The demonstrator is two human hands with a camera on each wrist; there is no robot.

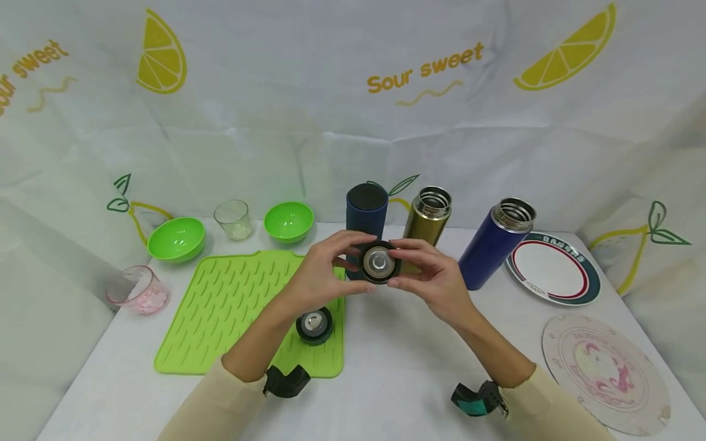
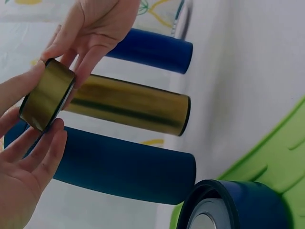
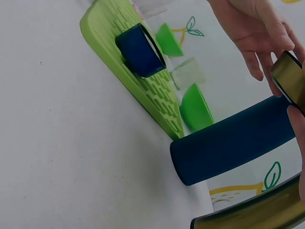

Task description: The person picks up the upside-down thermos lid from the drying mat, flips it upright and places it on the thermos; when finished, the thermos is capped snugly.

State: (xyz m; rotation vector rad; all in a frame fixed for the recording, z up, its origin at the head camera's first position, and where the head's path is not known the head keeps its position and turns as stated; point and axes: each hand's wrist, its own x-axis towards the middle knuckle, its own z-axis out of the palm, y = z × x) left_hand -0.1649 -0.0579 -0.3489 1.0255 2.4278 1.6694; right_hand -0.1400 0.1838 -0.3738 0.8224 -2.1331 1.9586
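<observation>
Fingers (image 1: 355,237) of both hands are bent, spread only as wide as the thing they hold: the left hand (image 1: 314,272) and the right hand (image 1: 438,275) together pinch one gold lid (image 1: 379,262), each at its own side, thumb lower and fingertips higher. This lid is in the air, in front of the dark blue bottle (image 1: 366,214), and its inner side shows in the head view. To the right of that bottle stand a gold bottle (image 1: 426,228) and a blue bottle (image 1: 488,248), both with bare steel mouths. The dark blue bottle's top seems covered, but from this angle I cannot say it surely. A blue lid (image 1: 314,326) lies inner side up on the green mat (image 1: 231,306). Behind the mat are two green bowls (image 1: 288,222) with a clear glass (image 1: 236,220) between them; a pink glass (image 1: 142,291) stands to its left. At far right, a plate (image 1: 551,267) lies beyond a round pink mat (image 1: 607,376).
</observation>
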